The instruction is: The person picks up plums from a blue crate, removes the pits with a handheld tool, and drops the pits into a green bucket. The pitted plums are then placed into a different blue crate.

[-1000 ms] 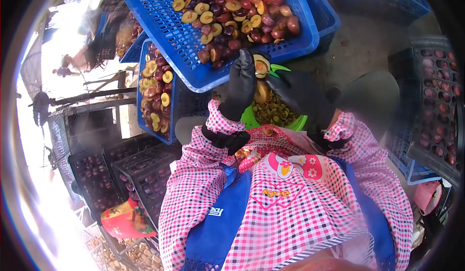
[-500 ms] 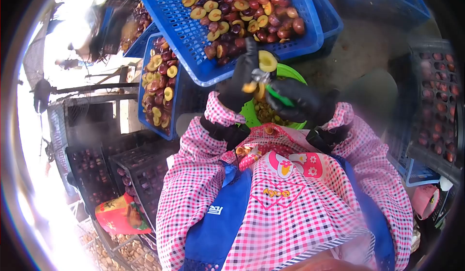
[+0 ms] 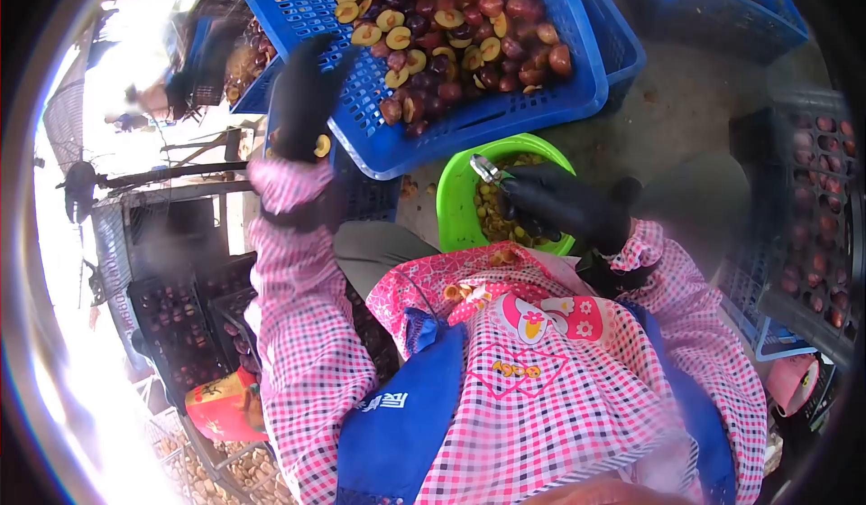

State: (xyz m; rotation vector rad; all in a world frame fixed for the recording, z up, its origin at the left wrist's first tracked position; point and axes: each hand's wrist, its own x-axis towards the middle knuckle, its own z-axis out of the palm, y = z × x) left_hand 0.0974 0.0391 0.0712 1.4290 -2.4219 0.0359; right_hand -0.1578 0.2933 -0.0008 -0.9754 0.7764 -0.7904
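My right hand (image 3: 564, 203), in a black glove, is closed round a small tool with a looped metal head (image 3: 484, 168). It hovers over a bright green bowl (image 3: 448, 207) that holds small yellow-brown fruit pieces (image 3: 498, 221). My left hand (image 3: 308, 99), also black-gloved, is raised beside the left edge of a blue perforated basket (image 3: 365, 135). Motion blurs its fingers, so whether anything is in them cannot be made out. Whole-looking and halved plums (image 3: 451, 45) fill much of that basket. Below my left hand, a halved plum (image 3: 322, 146) shows in a lower crate, mostly hidden by the arm.
Black crates of dark fruit (image 3: 176, 324) stand at the left, near a red and yellow bag (image 3: 225, 406). Another black crate (image 3: 803, 225) with plums is on the right. A blue crate (image 3: 731, 9) sits at the upper right, and a pink cup (image 3: 792, 383) lies lower right.
My left hand has moved left, away from the tool and the green bowl. The halved plum seen at the tool is gone from there. My right hand has lowered slightly with the tool.
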